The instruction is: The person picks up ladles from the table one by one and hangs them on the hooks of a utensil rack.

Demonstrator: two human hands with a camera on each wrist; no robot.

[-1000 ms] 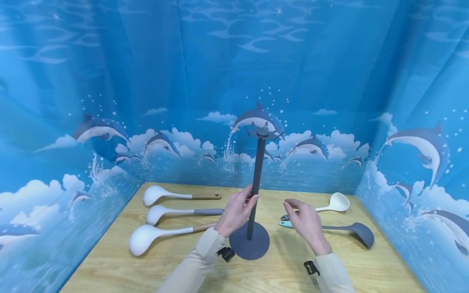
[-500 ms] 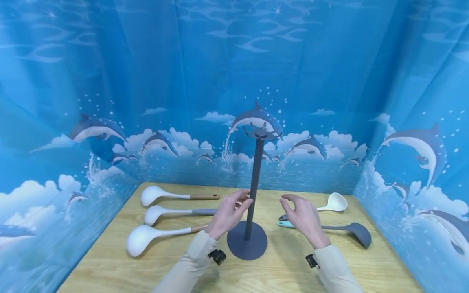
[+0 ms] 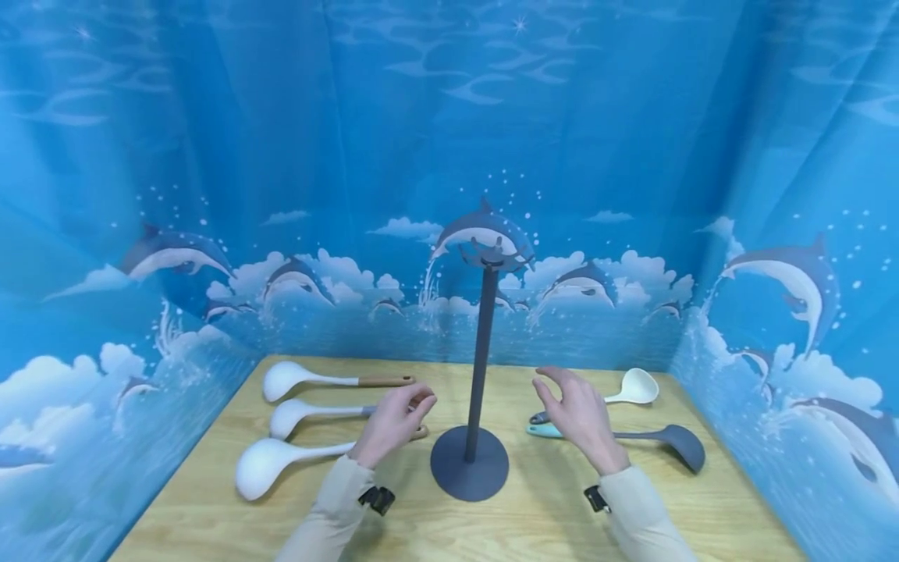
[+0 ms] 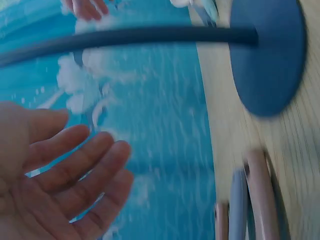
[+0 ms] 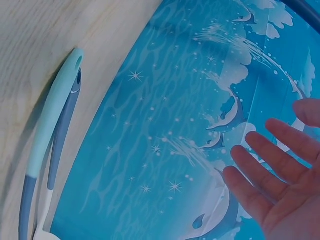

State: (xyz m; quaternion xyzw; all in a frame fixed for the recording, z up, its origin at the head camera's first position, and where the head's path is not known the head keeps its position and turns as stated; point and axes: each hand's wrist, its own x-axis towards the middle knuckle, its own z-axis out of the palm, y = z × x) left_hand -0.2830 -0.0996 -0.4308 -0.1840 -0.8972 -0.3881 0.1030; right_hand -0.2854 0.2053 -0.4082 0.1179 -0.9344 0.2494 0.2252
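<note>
A dark utensil stand (image 3: 479, 359) with a round base and a ring of hooks on top stands upright mid-table. My left hand (image 3: 390, 425) is off the pole to its left, over the handle ends of white ladles; its fingers (image 4: 92, 172) are spread and hold nothing. Right of the pole, my right hand (image 3: 580, 414) hovers with fingers (image 5: 260, 170) loosely extended and bare. Beneath it lie a dark grey ladle (image 3: 680, 446) with a mint handle (image 5: 52, 115) and a cream ladle (image 3: 639, 387) with a grey-blue handle. The hand partly hides both.
Three white ladles lie at left: the back one (image 3: 282, 381) with a brown handle, a middle one (image 3: 286, 419) with a grey handle, and the front one (image 3: 261, 468). A blue dolphin-print curtain (image 3: 393, 156) surrounds the wooden table (image 3: 485, 531) at back and sides.
My left hand has let go of the stand's pole and moved left, over the ladle handles. My right hand has barely moved. The whole head view has shifted slightly.
</note>
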